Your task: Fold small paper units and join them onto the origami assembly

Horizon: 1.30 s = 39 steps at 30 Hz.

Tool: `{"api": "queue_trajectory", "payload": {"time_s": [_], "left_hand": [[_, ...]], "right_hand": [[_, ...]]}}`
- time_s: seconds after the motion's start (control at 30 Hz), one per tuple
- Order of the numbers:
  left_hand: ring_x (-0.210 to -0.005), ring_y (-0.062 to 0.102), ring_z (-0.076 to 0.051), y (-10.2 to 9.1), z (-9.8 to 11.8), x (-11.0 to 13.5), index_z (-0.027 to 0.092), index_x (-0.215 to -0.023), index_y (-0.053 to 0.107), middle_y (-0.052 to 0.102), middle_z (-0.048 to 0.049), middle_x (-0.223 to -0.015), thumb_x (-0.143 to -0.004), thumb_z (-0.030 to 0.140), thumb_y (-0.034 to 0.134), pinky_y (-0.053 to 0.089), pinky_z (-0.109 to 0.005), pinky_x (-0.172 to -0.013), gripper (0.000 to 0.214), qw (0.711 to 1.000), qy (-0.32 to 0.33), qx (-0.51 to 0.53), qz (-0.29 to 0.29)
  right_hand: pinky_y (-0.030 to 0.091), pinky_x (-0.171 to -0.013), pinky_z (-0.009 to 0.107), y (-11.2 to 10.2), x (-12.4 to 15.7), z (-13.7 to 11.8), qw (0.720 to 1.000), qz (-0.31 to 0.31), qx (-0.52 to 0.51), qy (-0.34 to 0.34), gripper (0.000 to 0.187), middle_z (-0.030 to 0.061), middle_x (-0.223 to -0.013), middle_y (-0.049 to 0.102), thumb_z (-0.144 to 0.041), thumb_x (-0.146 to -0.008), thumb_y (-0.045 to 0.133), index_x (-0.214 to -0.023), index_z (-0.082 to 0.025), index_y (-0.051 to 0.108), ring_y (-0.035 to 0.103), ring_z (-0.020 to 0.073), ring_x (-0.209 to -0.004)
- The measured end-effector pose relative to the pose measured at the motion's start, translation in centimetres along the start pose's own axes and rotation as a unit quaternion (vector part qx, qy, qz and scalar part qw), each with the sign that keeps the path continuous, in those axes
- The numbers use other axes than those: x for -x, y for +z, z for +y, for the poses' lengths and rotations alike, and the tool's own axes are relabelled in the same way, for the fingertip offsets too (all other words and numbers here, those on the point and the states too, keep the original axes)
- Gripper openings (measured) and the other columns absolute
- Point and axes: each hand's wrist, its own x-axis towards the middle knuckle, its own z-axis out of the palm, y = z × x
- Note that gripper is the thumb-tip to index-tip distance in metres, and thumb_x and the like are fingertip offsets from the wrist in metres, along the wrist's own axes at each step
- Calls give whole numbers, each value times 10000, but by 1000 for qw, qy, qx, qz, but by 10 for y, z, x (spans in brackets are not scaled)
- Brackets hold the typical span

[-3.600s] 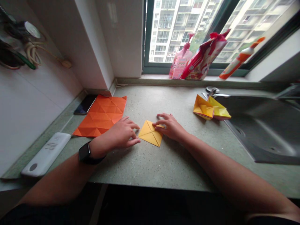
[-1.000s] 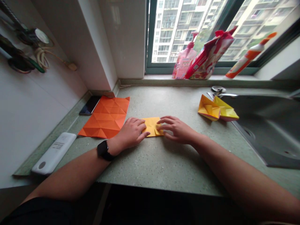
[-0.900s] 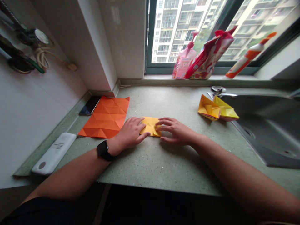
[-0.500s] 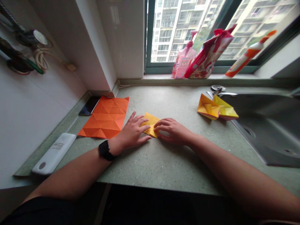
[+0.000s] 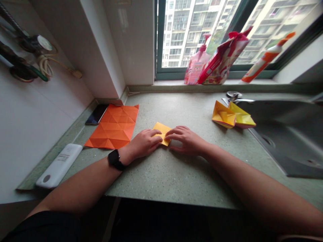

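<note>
The left hand (image 5: 144, 144) and right hand (image 5: 186, 141) have closed in on the small folded yellow origami paper (image 5: 163, 131), just below the middle of the worktop (image 5: 176, 178). Fingers (image 5: 176, 129) lie pressed together on it from both sides, no clear pinch.

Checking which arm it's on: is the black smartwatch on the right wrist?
No, the black smartwatch is on the left wrist, just behind the left hand.

Home kitchen, high-rise flat: steel sink (image 5: 285, 148) set into speckled stone countertop (image 5: 176, 181) at lower right; apartment towers (image 5: 181, 33) seen through window (image 5: 158, 43), upper right; pink pump bottle (image 5: 196, 70) placed on sill.
</note>
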Motion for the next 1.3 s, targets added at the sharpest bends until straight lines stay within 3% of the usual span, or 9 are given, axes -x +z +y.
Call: {"api": "queue_trajectory", "payload": {"time_s": [0.2, 0.3, 0.43, 0.6, 0.9, 1.13, 1.3], "left_hand": [[-1021, 738, -204, -2, 1, -3, 178, -1104, 743, 758, -104, -1183, -1100, 206, 534, 629, -364, -908, 210, 995, -33, 83, 37], [-1083, 732, -221, -4, 2, -3, 195, -1115, 749, 763, -99, -1189, -1088, 241, 571, 615, -406, -972, 186, 995, -36, 87, 36], [-1162, 710, -286, -6, 3, 1, 230, -1169, 756, 760, -103, -1267, -1012, 409, 747, 573, -502, -1023, 238, 998, -31, 33, 32], [-1025, 745, -244, -4, 6, 3, 221, -1145, 764, 795, -81, -1162, -1063, 254, 632, 573, -420, -908, 159, 998, -58, 3, 34], [-869, 739, -219, -3, 11, 2, 198, -1052, 739, 803, -61, -962, -1059, 235, 584, 555, -376, -823, 159, 993, -105, 42, 41], [-715, 638, -163, -5, 15, 0, 185, -988, 706, 728, -23, -847, -1043, 252, 594, 462, -302, -695, 142, 981, -142, 128, 18], [-772, 638, -183, -1, 13, -4, 190, -956, 689, 712, -18, -850, -1017, 284, 665, 463, -334, -764, 114, 981, -175, 78, 8]], "right_hand": [[553, -960, 450, 9, -2, 6, 999, 43, 7, 24, 187, 42, -1188, 803, -251, -957, 764, -1130, -318, 791, 742, 238, -1060], [564, -903, 414, 10, -2, 5, 998, 56, 2, 30, 154, 37, -1124, 814, -235, -980, 713, -1083, -307, 800, 751, 217, -976], [561, -809, 364, 8, -1, 3, 998, 49, 8, 49, 163, 40, -1051, 817, -247, -1006, 660, -1076, -289, 801, 745, 200, -887], [536, -767, 342, 7, 1, 2, 997, 51, 20, 52, 164, 33, -1000, 811, -252, -1001, 649, -1073, -288, 792, 725, 191, -841], [465, -663, 304, 6, 1, -6, 997, 47, 5, 55, 166, 12, -862, 766, -271, -1017, 596, -967, -277, 754, 655, 161, -711], [394, -616, 282, 5, -5, -13, 990, 21, -64, 122, 202, -8, -714, 658, -301, -1007, 580, -846, -240, 685, 558, 129, -616], [351, -621, 297, 8, -10, -15, 982, 17, -31, 184, 239, 2, -695, 638, -329, -1008, 571, -808, -230, 655, 540, 136, -622]]}}
